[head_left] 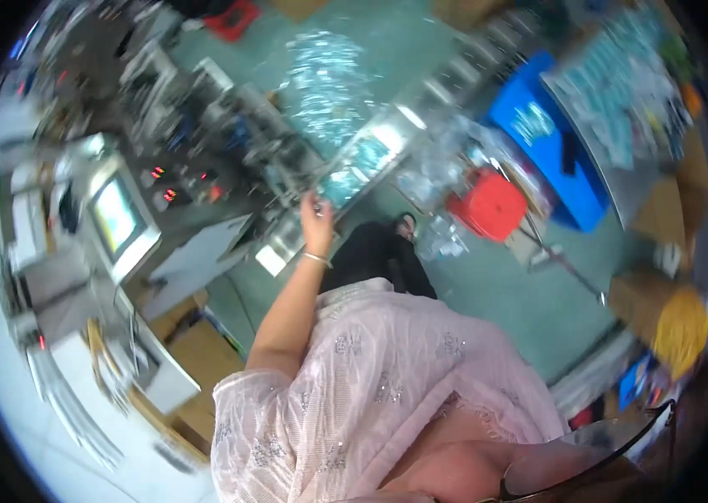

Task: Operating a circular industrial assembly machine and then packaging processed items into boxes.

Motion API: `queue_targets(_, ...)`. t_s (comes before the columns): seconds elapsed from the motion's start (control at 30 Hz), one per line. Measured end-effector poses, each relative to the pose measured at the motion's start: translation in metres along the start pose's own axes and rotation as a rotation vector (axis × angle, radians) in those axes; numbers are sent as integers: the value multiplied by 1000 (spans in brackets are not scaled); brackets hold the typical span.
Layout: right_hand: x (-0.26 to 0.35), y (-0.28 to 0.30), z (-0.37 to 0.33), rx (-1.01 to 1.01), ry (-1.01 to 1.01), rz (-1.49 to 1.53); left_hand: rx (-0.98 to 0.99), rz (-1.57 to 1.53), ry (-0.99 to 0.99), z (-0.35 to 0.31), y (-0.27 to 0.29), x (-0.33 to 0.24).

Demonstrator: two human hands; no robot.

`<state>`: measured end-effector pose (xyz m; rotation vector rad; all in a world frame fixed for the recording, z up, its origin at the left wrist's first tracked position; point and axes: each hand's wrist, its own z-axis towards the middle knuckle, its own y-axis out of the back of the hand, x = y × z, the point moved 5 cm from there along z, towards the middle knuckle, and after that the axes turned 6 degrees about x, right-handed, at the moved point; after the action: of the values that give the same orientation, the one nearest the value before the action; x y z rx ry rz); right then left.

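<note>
My left hand (316, 228), with a pale bracelet on its wrist, reaches out to the near end of a metal conveyor track (404, 126). Blur smears its fingers, so I cannot make out whether they grip anything. Just beyond the fingertips, shiny teal packets (354, 172) lie on the track. My right hand is out of sight.
Left of the track stands a machine with a lit screen (115, 214) and red displays. A heap of shiny packets (329, 84) lies beyond. At right are a red stool (492, 205), a blue bin (584, 197), a packet-covered table (622, 84) and cardboard boxes (660, 214).
</note>
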<state>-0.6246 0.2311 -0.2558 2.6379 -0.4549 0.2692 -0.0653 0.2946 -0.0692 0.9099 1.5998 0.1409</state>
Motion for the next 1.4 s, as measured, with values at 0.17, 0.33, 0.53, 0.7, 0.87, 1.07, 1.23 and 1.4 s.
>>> queue_targets(0.17, 168, -13, 66, 88, 401, -2, 124, 13, -29, -94, 86, -22)
queue_targets(0.33, 351, -59, 10, 341, 785, 99, -139, -100, -124, -194, 197, -64)
queue_targets(0.53, 514, -156, -231, 551, 1443, -77, -792, 469, -445, -301, 367, -29)
queue_targets(0.7, 577, -257, -439, 478, 2215, -179, -963, 628, -185, -316, 525, 77)
queue_targets(0.87, 623, -344, -516, 93, 2269, -337, -764, 708, -196, -274, 575, 122)
queue_targets(1.07, 584, -334, -525, 35, 2340, -441, -577, 846, -398, -287, 574, 107)
queue_targets(1.23, 540, -268, -549, -95, 2352, -314, 8, 217, -444, -298, 540, 85)
queue_targets(1.4, 518, -197, -564, -469, 2471, -324, 848, -627, 59, -294, 478, 65)
